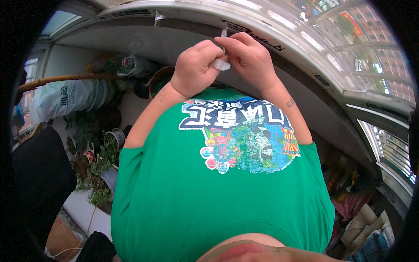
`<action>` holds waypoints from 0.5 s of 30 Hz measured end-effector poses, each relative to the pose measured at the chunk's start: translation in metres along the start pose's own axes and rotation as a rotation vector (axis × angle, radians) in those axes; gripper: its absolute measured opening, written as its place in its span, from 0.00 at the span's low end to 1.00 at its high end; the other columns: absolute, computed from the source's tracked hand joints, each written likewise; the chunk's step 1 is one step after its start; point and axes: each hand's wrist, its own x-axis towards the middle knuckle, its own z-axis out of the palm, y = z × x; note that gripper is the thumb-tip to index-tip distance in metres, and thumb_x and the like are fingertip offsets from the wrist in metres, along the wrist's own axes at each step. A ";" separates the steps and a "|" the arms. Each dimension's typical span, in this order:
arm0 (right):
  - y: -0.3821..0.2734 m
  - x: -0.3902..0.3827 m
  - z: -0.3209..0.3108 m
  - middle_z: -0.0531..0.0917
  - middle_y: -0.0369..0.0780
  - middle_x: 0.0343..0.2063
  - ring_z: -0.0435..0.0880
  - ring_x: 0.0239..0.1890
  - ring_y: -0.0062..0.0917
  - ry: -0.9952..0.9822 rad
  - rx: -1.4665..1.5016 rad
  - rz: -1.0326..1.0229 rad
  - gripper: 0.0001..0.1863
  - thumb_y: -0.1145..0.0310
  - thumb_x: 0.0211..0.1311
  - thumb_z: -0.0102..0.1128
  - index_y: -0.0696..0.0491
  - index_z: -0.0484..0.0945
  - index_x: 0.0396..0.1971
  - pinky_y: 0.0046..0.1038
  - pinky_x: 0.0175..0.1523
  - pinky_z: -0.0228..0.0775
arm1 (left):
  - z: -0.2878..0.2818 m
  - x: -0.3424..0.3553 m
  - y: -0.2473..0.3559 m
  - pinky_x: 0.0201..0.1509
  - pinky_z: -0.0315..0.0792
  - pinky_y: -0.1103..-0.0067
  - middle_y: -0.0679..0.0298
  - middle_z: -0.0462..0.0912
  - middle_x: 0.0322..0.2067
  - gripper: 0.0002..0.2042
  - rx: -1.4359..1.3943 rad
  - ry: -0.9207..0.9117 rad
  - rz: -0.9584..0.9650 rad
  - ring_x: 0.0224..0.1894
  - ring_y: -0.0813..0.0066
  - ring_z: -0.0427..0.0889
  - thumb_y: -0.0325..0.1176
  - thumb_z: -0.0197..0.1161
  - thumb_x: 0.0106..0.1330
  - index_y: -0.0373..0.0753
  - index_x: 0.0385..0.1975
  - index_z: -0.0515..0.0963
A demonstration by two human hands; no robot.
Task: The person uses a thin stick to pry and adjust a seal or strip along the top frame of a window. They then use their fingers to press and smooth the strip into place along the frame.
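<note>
My left hand (195,67) and my right hand (247,59) meet at the upper middle of the view, over my green printed shirt (209,196). My left hand is closed on a small white object (221,64), perhaps paper or plastic, too small to identify. My right hand's thumb and forefinger pinch close around a thin pale upright piece (224,33) just above it. Whether the two pieces are joined, I cannot tell. Both hands are just below a white window frame (192,12), as seen from above.
Potted plants (107,153) stand at the left, below white plastic bags (74,98) and a bamboo pole (48,82). A dark draped thing (39,174) is at the far left. Windows (358,52) curve along the upper right, with piled rolls and bags (366,227) at lower right.
</note>
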 end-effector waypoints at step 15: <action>0.004 -0.042 -0.027 0.83 0.39 0.32 0.84 0.33 0.32 0.098 -0.033 0.055 0.12 0.78 0.45 0.67 0.52 0.83 0.33 0.29 0.37 0.78 | 0.012 0.003 0.001 0.32 0.68 0.81 0.63 0.76 0.29 0.06 -0.372 -0.245 -0.053 0.28 0.75 0.74 0.25 0.67 0.61 0.34 0.35 0.78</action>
